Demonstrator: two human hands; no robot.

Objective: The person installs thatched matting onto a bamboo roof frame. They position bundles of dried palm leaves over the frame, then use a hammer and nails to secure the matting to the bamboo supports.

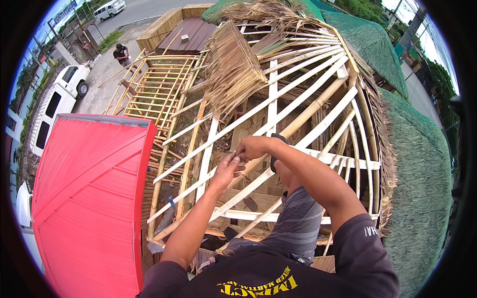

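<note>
Over the open roof frame, my left hand [227,171] and my right hand [252,147] meet, fingertips pinched together. Whatever sits between the fingers is too small and covered to make out. Under and around them run long white-painted strips [330,119] and a thicker bare bamboo pole [314,110], fanning toward the far right edge. My leg in grey striped shorts [302,213] is planted among the strips, the foot partly hidden by my right arm. Beyond the hands, a panel of dry brown thatch [236,62] lies across the frame.
To the left rises a red metal roof [89,198]; a bamboo lattice [159,82] stands beyond it. Green thatched roofing [417,188] slopes down on the right. Gaps between strips open to the space below. A person [120,53] stands on the ground near a white vehicle [54,107].
</note>
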